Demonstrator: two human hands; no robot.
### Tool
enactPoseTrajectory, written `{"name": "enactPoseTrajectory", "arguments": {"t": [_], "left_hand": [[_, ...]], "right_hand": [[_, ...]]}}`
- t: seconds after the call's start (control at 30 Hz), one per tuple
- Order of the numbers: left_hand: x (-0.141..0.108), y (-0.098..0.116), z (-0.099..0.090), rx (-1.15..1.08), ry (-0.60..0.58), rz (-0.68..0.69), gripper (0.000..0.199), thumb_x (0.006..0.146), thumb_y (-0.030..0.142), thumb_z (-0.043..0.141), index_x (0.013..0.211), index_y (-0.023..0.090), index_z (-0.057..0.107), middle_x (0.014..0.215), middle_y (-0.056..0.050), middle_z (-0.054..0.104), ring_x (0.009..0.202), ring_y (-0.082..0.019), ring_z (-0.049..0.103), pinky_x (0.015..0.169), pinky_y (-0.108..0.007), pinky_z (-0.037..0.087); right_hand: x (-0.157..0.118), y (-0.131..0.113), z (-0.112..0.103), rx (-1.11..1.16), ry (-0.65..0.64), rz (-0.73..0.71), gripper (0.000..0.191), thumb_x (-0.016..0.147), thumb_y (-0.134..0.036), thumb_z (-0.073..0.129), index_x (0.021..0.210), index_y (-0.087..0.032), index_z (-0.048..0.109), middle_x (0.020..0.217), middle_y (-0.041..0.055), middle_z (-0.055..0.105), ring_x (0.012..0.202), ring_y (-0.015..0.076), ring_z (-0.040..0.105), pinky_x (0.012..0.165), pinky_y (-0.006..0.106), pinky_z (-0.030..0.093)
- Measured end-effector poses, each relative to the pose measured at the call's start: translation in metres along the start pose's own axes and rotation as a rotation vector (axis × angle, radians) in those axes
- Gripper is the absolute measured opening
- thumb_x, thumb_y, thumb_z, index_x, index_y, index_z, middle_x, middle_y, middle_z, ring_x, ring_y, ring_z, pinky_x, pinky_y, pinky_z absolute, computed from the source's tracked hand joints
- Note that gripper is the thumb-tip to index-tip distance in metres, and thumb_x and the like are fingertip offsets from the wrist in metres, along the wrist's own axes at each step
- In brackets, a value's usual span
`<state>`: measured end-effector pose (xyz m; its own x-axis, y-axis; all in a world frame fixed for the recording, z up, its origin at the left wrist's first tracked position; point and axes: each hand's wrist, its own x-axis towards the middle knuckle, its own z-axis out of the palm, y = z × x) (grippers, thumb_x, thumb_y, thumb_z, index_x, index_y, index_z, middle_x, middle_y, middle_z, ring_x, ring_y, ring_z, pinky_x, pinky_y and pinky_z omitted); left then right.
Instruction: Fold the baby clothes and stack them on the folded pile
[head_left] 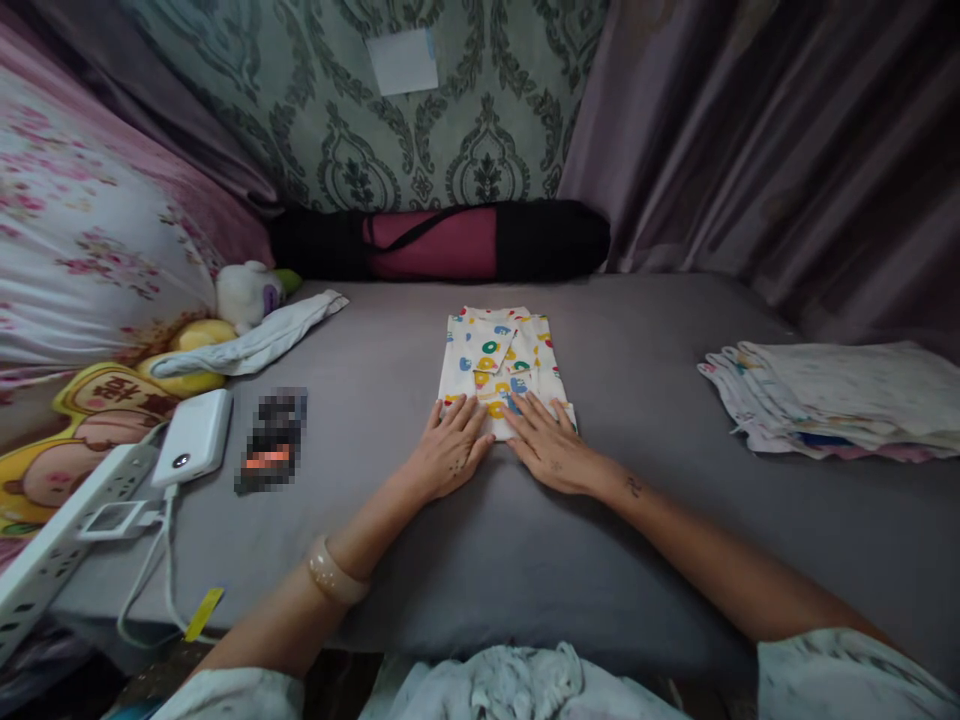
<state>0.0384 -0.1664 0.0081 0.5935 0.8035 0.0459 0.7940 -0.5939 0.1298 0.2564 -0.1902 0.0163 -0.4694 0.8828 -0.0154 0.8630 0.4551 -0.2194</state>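
Note:
A folded white garment (501, 345) with a colourful print lies flat on the grey sheet (630, 350), straight in front of me. Its sleeves are laid across the top, one crossing over the other. My left hand (451, 447) rests palm down on its near left corner, fingers stretched out. On the near right part lies my right hand (550, 445), also flat with the fingers apart. Both thumbs point inward along the near edge. Neither hand grasps anything.
At right sits a stack of folded clothes (840, 395). On the left are a white power bank (193, 437), a power strip (71, 535), a pixelated object (271, 440), a pale cloth (259, 345) and plush toys (244, 295). A long black and maroon bag (435, 243) lies along the back.

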Motion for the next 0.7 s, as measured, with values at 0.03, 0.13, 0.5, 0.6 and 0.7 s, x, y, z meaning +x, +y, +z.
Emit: {"name": "enactPoseTrajectory", "arguments": {"t": [0.03,0.13,0.5,0.6,0.7], "left_hand": [[-0.001,-0.001,0.000,0.005,0.025,-0.016,0.060,0.099,0.049,0.017,0.149,0.019,0.032,0.156,-0.011,0.028,0.146,-0.025,0.019,0.118,-0.051,0.012],[-0.002,-0.008,0.007,0.005,0.014,-0.049,0.059,0.099,0.047,0.019,0.150,0.018,0.028,0.157,-0.012,0.023,0.146,-0.026,0.015,0.117,-0.050,0.015],[-0.003,-0.018,0.003,-0.030,-0.045,-0.117,0.064,0.099,0.050,0.014,0.151,0.015,0.025,0.158,-0.013,0.020,0.146,-0.026,0.014,0.117,-0.050,0.014],[-0.007,-0.024,0.008,-0.026,-0.042,-0.137,0.067,0.098,0.052,0.013,0.151,0.011,0.024,0.158,-0.015,0.019,0.147,-0.027,0.012,0.118,-0.049,0.014],[-0.008,-0.027,0.010,-0.031,-0.092,-0.128,0.072,0.097,0.055,0.014,0.151,0.008,0.021,0.157,-0.017,0.018,0.147,-0.028,0.011,0.117,-0.050,0.015]], "right_hand": [[-0.001,0.000,0.001,-0.009,0.029,0.048,0.058,0.100,-0.046,0.020,0.152,-0.023,0.026,0.159,0.0086,0.016,0.146,0.0289,0.010,0.115,0.057,0.012],[-0.003,0.001,0.008,-0.033,0.072,0.119,0.058,0.099,-0.046,0.023,0.151,-0.023,0.028,0.159,0.0097,0.018,0.146,0.0308,0.011,0.115,0.057,0.012],[-0.007,0.018,0.003,-0.017,0.067,0.150,0.060,0.099,-0.045,0.017,0.152,-0.017,0.024,0.159,0.0115,0.016,0.146,0.0271,0.011,0.117,0.054,0.013],[-0.009,0.027,0.006,-0.042,0.092,0.203,0.064,0.099,-0.045,0.018,0.151,-0.008,0.024,0.157,0.0157,0.019,0.146,0.0274,0.013,0.117,0.052,0.013],[-0.010,0.033,0.011,-0.032,0.087,0.193,0.067,0.099,-0.047,0.016,0.150,-0.007,0.026,0.156,0.0165,0.022,0.145,0.0266,0.016,0.118,0.049,0.016]]}}
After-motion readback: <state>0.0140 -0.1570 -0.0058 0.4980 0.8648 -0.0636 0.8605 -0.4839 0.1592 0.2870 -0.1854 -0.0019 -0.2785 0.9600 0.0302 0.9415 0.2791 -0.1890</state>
